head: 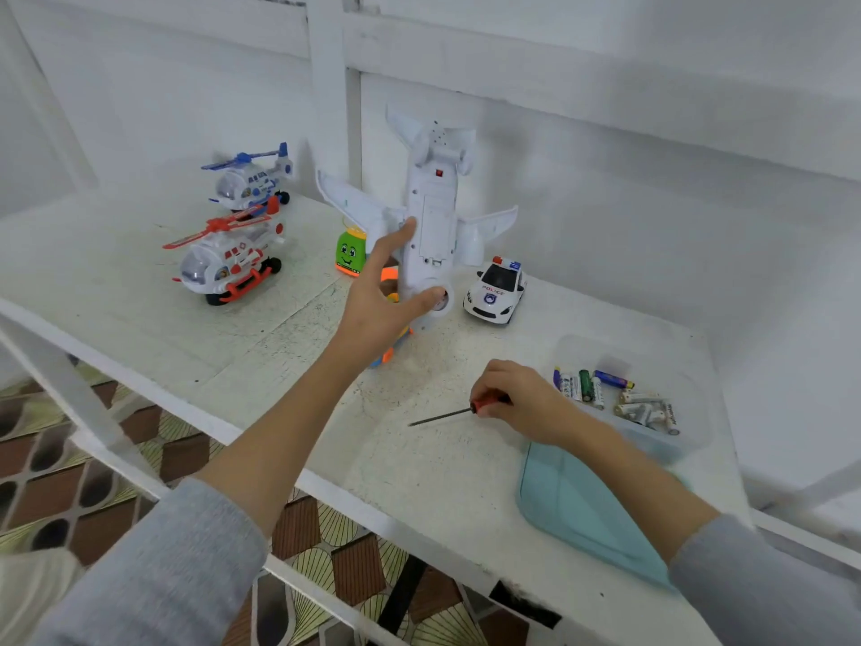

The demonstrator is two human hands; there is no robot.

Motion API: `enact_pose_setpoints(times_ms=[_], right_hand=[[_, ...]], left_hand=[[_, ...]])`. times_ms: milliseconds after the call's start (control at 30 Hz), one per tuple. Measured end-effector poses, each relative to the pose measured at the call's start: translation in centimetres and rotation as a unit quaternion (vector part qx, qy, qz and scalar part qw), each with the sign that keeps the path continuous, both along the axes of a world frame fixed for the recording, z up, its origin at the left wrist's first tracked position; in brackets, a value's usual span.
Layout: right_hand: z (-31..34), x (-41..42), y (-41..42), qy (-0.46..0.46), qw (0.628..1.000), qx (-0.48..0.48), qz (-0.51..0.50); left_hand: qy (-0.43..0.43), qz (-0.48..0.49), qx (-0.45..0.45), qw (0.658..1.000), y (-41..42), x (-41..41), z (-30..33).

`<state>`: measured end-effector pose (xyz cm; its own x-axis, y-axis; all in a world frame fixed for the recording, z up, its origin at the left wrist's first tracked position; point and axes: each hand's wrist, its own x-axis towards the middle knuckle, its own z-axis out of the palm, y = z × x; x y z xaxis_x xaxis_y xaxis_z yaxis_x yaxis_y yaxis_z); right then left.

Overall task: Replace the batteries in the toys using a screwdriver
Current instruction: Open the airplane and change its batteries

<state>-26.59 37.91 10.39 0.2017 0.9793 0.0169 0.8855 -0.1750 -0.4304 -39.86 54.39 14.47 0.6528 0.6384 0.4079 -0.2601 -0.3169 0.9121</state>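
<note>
My left hand (389, 291) grips a white toy airplane (431, 216) and holds it nose-down above the table, its underside with the battery cover facing me. My right hand (517, 396) rests on the table and grips the red handle of a screwdriver (447, 414), whose thin shaft points left along the tabletop. A clear container (689, 440) at the right holds several loose batteries (619, 396).
On the white table (279, 347) stand a blue helicopter (251, 179), a red helicopter (228, 258), a green toy (350, 251), a police car (496, 291) and an orange toy (389, 352) partly hidden by my left hand. A teal lid (577, 505) lies under my right forearm.
</note>
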Motion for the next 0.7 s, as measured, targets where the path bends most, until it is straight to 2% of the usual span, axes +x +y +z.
enact_pose_setpoints(times_ms=[233, 433, 567, 700], right_hand=[[-1.3, -0.2, 0.7, -0.014, 0.998, -0.062, -0.009], [-1.6, -0.1, 0.6, -0.006, 0.997, -0.067, -0.028], [-0.9, 0.1, 0.7, 0.002, 0.998, -0.043, -0.053], [1.3, 0.3, 0.7, 0.007, 0.994, 0.034, -0.102]], left_hand=[[0.007, 0.01, 0.003, 1.0, 0.5, -0.9, 0.0], [0.014, 0.007, 0.007, 1.0, 1.3, -1.1, -0.3], [0.016, -0.011, 0.02, 1.0, 2.2, -1.2, 0.2], [0.021, -0.041, 0.02, 0.999, 3.9, -1.1, 1.5]])
